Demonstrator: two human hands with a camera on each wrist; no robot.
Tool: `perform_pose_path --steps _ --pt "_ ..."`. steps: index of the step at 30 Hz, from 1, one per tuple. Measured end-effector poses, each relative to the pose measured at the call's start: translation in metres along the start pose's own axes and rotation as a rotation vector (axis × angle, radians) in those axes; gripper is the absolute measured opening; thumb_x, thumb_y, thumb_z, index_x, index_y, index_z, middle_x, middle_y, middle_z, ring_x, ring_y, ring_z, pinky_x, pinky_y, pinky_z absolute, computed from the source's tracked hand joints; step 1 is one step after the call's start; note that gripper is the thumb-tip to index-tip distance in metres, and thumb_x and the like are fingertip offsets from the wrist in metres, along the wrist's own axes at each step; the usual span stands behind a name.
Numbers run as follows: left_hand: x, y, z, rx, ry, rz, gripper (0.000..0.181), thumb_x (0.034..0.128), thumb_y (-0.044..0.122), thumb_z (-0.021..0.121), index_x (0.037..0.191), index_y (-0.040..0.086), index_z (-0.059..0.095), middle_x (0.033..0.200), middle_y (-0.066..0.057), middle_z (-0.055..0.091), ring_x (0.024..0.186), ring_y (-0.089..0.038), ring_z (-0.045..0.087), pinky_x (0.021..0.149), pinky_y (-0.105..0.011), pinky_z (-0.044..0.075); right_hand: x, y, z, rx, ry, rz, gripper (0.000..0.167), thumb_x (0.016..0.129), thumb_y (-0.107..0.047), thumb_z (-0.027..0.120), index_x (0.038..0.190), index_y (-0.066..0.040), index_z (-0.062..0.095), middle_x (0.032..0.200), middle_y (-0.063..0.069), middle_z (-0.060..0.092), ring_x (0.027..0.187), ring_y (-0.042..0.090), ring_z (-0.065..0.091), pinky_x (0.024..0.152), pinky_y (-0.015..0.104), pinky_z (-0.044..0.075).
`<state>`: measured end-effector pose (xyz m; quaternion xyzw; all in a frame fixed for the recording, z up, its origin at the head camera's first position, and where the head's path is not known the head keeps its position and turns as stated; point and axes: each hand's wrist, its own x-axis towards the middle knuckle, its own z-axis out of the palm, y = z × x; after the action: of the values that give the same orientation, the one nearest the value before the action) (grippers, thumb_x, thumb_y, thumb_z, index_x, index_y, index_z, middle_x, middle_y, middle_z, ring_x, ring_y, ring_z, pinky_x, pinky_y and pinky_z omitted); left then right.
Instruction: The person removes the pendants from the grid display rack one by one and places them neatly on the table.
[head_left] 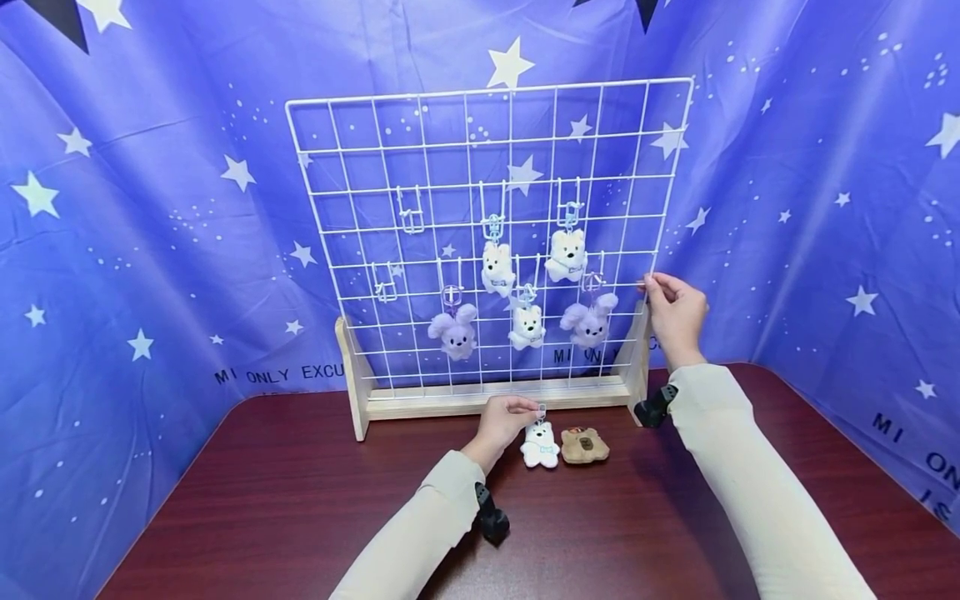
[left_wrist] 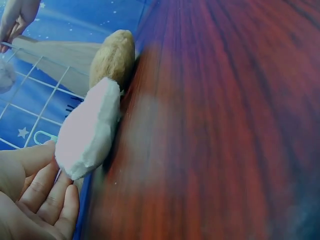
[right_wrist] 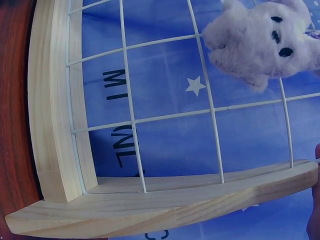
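The left hand (head_left: pixel 504 423) pinches the clasp at the top of a white bear plush (head_left: pixel 540 445), which is upright at the table just in front of the rack's base. In the left wrist view the left hand (left_wrist: pixel 37 200) has its fingertips by the white plush (left_wrist: pixel 87 130). Right of it a brown plush (head_left: pixel 585 446) lies on the table. The right hand (head_left: pixel 677 312) pinches the right edge of the white wire grid (head_left: pixel 512 133), above the wooden side support; only a sliver of that hand (right_wrist: pixel 316 200) shows in the right wrist view.
On the grid hang white bear plushes (head_left: pixel 567 254) and purple plushes (head_left: pixel 455 332). Two hooks at the left, an upper one (head_left: pixel 411 218) and a lower one (head_left: pixel 386 289), hold no plush. Wooden supports (head_left: pixel 354 383) stand on the dark red table (head_left: pixel 270 500). Blue starry cloth (head_left: pixel 165 250) surrounds it.
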<state>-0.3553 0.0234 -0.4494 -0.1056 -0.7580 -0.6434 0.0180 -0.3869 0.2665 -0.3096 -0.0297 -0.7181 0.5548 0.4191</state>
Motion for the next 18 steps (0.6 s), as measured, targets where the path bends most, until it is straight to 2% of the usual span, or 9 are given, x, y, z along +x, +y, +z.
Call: perform_pose_path --steps 5,8,13,16,18 --pt "0.0005 -0.0010 0.0012 0.046 0.021 -0.013 0.009 0.0763 -0.001 0.073 0.084 -0.005 0.073 0.088 -0.015 0.072 0.072 -0.010 0.065 0.066 -0.019 0.049 -0.0002 -0.0004 0.0001 -0.005 0.002 -0.006 0.028 0.091 -0.019 0.063 0.106 0.005 0.068 0.097 0.018 0.070 0.067 -0.012 0.059 0.069 0.008 0.045" --pt "0.0015 -0.0024 0.0019 0.074 0.022 -0.007 0.008 0.0756 -0.002 0.073 0.083 -0.006 0.073 0.087 -0.014 0.072 0.070 -0.008 0.064 0.064 -0.018 0.050 0.0001 -0.0001 -0.0001 -0.002 0.005 -0.009 0.028 0.091 -0.019 0.063 0.106 0.004 0.069 0.093 0.012 0.072 0.067 -0.012 0.059 0.068 0.008 0.045" --pt "0.0016 -0.0025 0.0017 0.103 0.018 0.001 0.008 0.0747 -0.002 0.074 0.082 -0.005 0.074 0.089 -0.014 0.072 0.072 -0.010 0.066 0.064 -0.020 0.051 0.0006 0.0011 -0.0006 0.003 0.007 -0.009 0.028 0.090 -0.019 0.064 0.105 0.004 0.069 0.082 -0.004 0.071 0.067 -0.012 0.059 0.067 0.008 0.045" --pt "0.0011 -0.0006 -0.0005 0.116 0.008 -0.017 0.009 0.0757 0.000 0.074 0.084 -0.003 0.074 0.089 -0.012 0.073 0.075 -0.012 0.067 0.066 -0.019 0.050 0.0009 0.0016 -0.0003 -0.006 0.013 -0.010 0.028 0.090 -0.020 0.065 0.105 0.003 0.070 0.082 -0.003 0.072 0.066 -0.012 0.058 0.066 0.008 0.044" --pt "0.0001 0.0020 -0.0033 0.135 -0.002 -0.004 0.010 0.0759 0.000 0.074 0.085 -0.003 0.074 0.087 -0.012 0.073 0.076 -0.014 0.068 0.066 -0.019 0.050 0.0012 0.0021 -0.0001 -0.013 0.017 -0.010 0.028 0.089 -0.020 0.065 0.105 0.003 0.070 0.082 -0.003 0.072 0.065 -0.013 0.058 0.065 0.008 0.044"
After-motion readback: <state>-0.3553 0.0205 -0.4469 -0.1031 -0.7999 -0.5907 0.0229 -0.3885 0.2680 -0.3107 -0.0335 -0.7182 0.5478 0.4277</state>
